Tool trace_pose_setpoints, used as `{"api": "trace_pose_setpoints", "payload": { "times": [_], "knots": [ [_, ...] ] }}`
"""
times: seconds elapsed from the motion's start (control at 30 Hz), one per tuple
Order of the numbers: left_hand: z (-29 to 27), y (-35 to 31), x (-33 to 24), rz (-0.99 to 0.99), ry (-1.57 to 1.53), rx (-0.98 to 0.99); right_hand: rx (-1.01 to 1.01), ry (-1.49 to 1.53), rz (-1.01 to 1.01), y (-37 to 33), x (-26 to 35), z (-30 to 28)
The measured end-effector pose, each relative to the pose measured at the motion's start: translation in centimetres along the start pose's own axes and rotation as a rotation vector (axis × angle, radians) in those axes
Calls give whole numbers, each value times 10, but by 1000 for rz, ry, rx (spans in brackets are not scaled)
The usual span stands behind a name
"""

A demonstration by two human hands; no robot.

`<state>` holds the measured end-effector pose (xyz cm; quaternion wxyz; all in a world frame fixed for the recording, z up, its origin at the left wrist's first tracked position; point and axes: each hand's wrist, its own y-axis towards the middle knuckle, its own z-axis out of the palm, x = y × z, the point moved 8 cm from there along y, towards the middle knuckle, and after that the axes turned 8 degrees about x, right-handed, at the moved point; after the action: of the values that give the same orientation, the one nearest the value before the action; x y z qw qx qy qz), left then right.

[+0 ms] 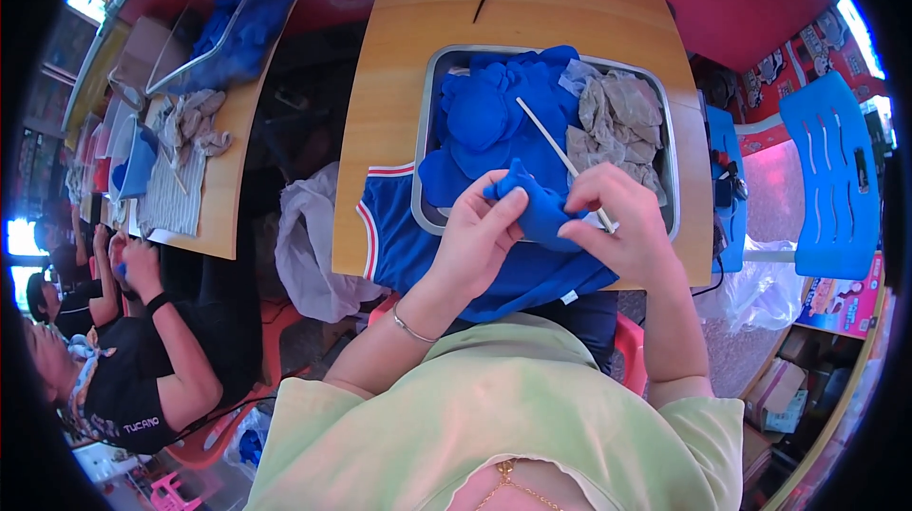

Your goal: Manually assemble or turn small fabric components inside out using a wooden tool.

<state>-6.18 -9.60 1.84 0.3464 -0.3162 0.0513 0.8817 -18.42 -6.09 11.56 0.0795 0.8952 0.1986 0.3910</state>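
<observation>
Both hands work on a small piece of blue fabric (pixel 542 213) over the near edge of a metal tray (pixel 425 136). My left hand (pixel 483 234) pinches its left side between thumb and fingers. My right hand (pixel 622 217) pinches the right side, fingers curled. A pale thin stick (pixel 547 139) slants across the tray and passes behind my right fingers; whether they touch it I cannot tell. Rounded blue fabric pieces (pixel 477 117) are heaped in the tray, beside crumpled beige-grey cloth (pixel 622 117). Under the tray's near edge, a blue garment (pixel 391 234) with red-and-white trim hangs toward my lap.
The tray stands on a wooden table (pixel 380 84); a thin dark object (pixel 484 3) lies at its far end. A white cloth bundle (pixel 318 245) is at left. Another person (pixel 142 359) sits by a second table (pixel 228 198). Blue chairs (pixel 828 179) stand at right.
</observation>
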Motion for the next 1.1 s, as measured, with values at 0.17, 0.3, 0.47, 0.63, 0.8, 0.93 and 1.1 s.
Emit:
{"api": "trace_pose_setpoints", "payload": {
  "times": [0.17, 0.3, 0.47, 0.63, 0.8, 0.93, 1.1],
  "knots": [
    [-21, -3, 10, -74, -68, -166, -150, -164, 446, -17, -72, -1],
    [-24, -2, 10, -79, -149, -164, -65, -318, 514, -26, -87, 14],
    [-16, 2, 6, -80, -253, -146, -118, -375, 487, -30, -95, 14],
    [-22, 7, -5, 12, -248, -57, -225, -60, 371, -37, -50, -8],
    [-24, 10, -10, 54, -314, -60, -125, -115, 384, -55, -27, -9],
    [-15, 11, -14, 77, -318, -52, -123, -114, 374, -65, -27, -2],
    [-8, 12, -11, 76, -318, 12, -177, 55, 393, -65, -31, 9]
  ]
}}
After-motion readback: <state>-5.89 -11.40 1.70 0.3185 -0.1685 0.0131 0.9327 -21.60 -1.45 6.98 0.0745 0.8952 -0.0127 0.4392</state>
